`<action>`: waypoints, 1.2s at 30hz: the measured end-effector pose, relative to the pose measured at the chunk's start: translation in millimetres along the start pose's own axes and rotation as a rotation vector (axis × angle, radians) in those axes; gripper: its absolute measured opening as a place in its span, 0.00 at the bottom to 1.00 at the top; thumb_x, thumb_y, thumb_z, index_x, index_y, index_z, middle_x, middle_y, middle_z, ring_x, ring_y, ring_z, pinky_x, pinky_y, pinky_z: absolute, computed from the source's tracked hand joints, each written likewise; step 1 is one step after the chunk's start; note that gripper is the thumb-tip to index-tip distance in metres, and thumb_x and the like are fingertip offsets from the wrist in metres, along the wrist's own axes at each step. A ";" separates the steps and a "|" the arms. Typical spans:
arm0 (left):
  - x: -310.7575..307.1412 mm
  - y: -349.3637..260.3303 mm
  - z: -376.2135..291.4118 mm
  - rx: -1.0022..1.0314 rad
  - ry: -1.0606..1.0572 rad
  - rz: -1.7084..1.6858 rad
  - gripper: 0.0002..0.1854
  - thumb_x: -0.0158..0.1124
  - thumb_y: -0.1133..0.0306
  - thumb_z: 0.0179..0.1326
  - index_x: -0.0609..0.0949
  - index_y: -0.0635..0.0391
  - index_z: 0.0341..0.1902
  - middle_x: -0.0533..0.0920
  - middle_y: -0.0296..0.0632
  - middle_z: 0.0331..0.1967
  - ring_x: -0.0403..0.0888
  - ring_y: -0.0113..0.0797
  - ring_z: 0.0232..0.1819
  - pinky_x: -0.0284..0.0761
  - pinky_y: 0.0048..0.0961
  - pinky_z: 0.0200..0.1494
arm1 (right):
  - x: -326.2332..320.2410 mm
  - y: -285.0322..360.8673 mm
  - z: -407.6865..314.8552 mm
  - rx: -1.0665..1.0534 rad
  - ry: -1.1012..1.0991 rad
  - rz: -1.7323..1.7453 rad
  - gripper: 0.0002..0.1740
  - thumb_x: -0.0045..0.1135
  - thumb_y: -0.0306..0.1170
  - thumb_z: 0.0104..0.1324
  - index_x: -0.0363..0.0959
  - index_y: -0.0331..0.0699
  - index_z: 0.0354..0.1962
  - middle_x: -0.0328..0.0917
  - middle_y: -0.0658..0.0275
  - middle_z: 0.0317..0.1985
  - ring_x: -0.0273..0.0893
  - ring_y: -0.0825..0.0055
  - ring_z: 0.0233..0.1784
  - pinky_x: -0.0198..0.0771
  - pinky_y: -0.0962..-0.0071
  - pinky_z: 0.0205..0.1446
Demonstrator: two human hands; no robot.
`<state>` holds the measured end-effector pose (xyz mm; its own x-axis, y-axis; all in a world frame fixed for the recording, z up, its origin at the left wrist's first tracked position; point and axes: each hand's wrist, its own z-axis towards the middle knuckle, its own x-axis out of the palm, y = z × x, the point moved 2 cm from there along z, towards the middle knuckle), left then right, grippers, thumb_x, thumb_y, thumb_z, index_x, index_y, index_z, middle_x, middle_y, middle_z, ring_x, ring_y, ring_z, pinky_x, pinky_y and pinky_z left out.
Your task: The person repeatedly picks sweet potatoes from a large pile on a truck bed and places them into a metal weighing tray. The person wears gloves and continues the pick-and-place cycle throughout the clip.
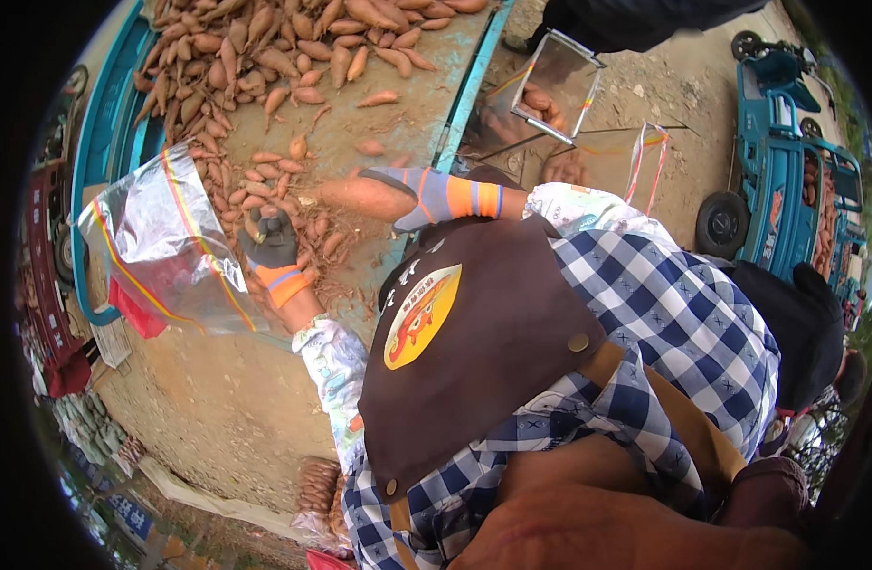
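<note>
My right hand [442,196], in a grey and orange work glove, grips a large sweet potato [365,197] above the truck bed's side edge. Its tapered end points left. My left hand [271,241], in a matching glove, is over a heap of small sweet potatoes [265,171]. Its fingers are curled beside a small root, but whether it is gripped is unclear. Left of that hand stands a clear plastic bag [165,242] with red and yellow stripes, its mouth held wide. A larger pile of sweet potatoes [265,57] covers the far part of the bed.
The blue side rail [471,85] of the bed runs past my right hand. Beyond it stand a framed clear bag [550,107] holding sweet potatoes and another striped bag [646,160]. A person in dark clothing [621,21] is nearby. A blue three-wheeled truck [778,171] is parked at right.
</note>
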<state>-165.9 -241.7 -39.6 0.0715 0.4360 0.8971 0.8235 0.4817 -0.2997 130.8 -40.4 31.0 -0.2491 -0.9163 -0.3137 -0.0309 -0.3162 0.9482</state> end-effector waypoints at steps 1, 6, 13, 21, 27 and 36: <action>-40.0 -29.8 -16.8 0.167 -0.282 0.218 0.24 0.51 0.47 0.69 0.78 0.56 0.51 0.75 0.37 0.20 0.74 0.36 0.28 0.79 0.45 0.52 | 4.3 -16.7 -8.5 0.010 -0.070 -0.002 0.47 0.73 0.45 0.51 0.63 0.38 0.66 0.81 0.50 0.47 0.81 0.61 0.47 0.75 0.64 0.50; -99.3 -24.1 -66.4 0.227 -0.769 0.760 0.19 0.53 0.54 0.67 0.77 0.56 0.49 0.73 0.36 0.21 0.73 0.34 0.29 0.77 0.41 0.47 | -103.0 -91.2 -43.4 0.452 -0.424 0.401 0.38 0.75 0.51 0.51 0.74 0.35 0.53 0.81 0.64 0.40 0.78 0.78 0.41 0.74 0.72 0.44; -106.0 -5.0 -152.3 0.105 -0.942 1.129 0.12 0.55 0.62 0.64 0.75 0.57 0.44 0.70 0.35 0.23 0.71 0.32 0.29 0.75 0.36 0.41 | -208.5 -192.4 -131.2 0.505 -1.145 0.347 0.32 0.73 0.47 0.58 0.74 0.34 0.51 0.79 0.64 0.38 0.76 0.73 0.40 0.72 0.70 0.44; -114.4 10.8 -184.9 0.015 -0.896 1.235 0.06 0.58 0.72 0.61 0.73 0.57 0.40 0.67 0.34 0.26 0.69 0.29 0.29 0.72 0.29 0.33 | -185.8 -248.5 -235.5 0.887 -1.410 0.053 0.34 0.68 0.38 0.61 0.68 0.34 0.62 0.79 0.56 0.47 0.78 0.69 0.44 0.73 0.70 0.46; -140.8 46.1 -167.1 -0.030 -0.727 1.163 0.07 0.60 0.80 0.59 0.72 0.57 0.36 0.65 0.33 0.28 0.67 0.27 0.29 0.69 0.25 0.28 | -203.5 -181.4 -181.6 0.640 -1.175 -0.335 0.22 0.61 0.31 0.66 0.74 0.33 0.56 0.82 0.59 0.47 0.79 0.70 0.48 0.74 0.73 0.51; -123.1 90.5 -208.1 -0.025 -0.639 1.347 0.21 0.53 0.55 0.73 0.80 0.60 0.55 0.83 0.43 0.43 0.80 0.37 0.42 0.74 0.32 0.48 | -125.3 -88.7 46.4 0.525 -0.190 -0.568 0.33 0.52 0.50 0.68 0.65 0.45 0.66 0.68 0.53 0.66 0.68 0.54 0.68 0.64 0.58 0.69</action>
<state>17.0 -410.0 -109.6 0.5200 0.7859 -0.3345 0.3504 -0.5534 -0.7556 119.8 113.9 -11.5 -0.2179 -0.5769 -0.7872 -0.6430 -0.5219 0.5605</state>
